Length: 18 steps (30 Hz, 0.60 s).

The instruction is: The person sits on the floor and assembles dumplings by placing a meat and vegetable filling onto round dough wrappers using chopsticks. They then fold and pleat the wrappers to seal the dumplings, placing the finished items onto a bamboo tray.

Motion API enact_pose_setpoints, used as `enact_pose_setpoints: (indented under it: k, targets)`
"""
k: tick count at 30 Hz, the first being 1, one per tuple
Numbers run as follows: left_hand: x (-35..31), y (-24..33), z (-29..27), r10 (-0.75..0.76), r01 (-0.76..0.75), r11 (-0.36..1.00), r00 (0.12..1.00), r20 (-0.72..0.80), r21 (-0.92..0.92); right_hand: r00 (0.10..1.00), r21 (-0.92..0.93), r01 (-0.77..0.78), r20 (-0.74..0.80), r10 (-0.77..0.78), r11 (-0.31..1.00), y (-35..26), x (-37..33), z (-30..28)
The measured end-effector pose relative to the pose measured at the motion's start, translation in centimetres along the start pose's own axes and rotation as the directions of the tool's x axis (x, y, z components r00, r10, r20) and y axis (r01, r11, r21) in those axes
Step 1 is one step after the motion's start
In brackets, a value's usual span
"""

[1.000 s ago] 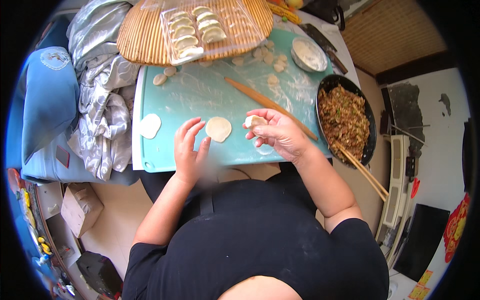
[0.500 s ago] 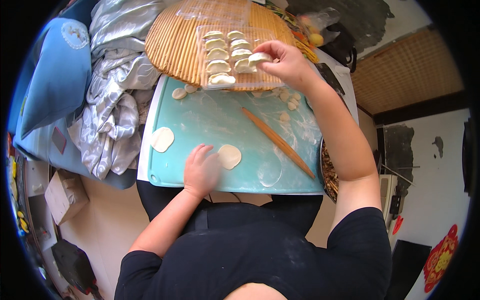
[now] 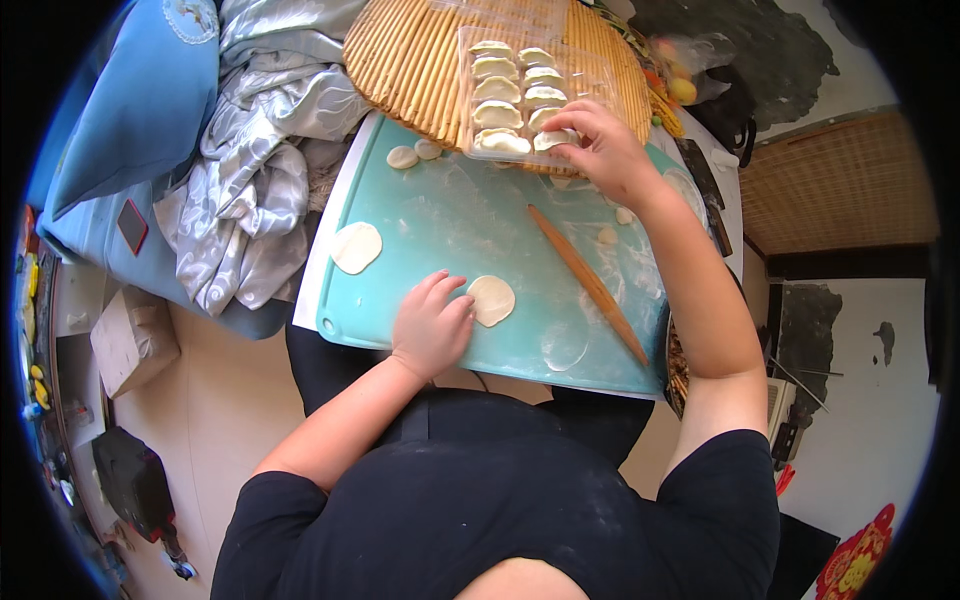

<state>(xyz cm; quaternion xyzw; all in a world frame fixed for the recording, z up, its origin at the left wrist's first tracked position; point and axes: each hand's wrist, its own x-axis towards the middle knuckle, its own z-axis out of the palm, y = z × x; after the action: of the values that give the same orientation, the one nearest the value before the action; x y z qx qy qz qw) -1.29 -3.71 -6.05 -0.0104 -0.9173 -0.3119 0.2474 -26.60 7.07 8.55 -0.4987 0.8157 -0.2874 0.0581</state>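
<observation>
My right hand (image 3: 612,158) reaches to the near end of a clear plastic tray (image 3: 594,75), its thumb and fingers closed around a pleated dumpling (image 3: 556,140) in the right-hand row. Several more dumplings (image 3: 497,90) lie in two rows there. On the turquoise board (image 3: 440,215), my left hand (image 3: 432,325) rests palm down with fingers stretched out, fingertips at the left edge of a round dough wrapper (image 3: 493,301). Another wrapper (image 3: 356,248) lies flat near the board's left edge. A wooden rolling pin (image 3: 588,285) slants across the right half of the board.
The tray stands on a round bamboo mat (image 3: 405,60) overlapping the board's far edge. Small dough pieces (image 3: 403,157) sit near that edge. A pan of filling (image 3: 678,368) is partly hidden by my right arm. Silvery cloth (image 3: 255,200) heaps up on the left.
My right hand has lowered the dumpling into the near end of the tray's right row. My left hand, blurred before, now rests beside the wrapper. The whole view has shifted slightly.
</observation>
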Motion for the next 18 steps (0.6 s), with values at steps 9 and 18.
enact_pose_setpoints:
  k: [9, 18]
  targets:
    - [-0.1, -0.1, 0.1, -0.001, 0.000, 1.000, 0.999, -0.034, -0.029, 0.940, -0.178, 0.077, -0.314, -0.131, 0.981, -0.7, -1.2, 0.4]
    - [-0.8, -0.8, 1.2, -0.014, 0.014, 1.000, 0.994, -0.110, -0.006, 0.977, 0.040, -0.197, 0.091, 0.193, 0.980, -3.2, -11.5, 12.7]
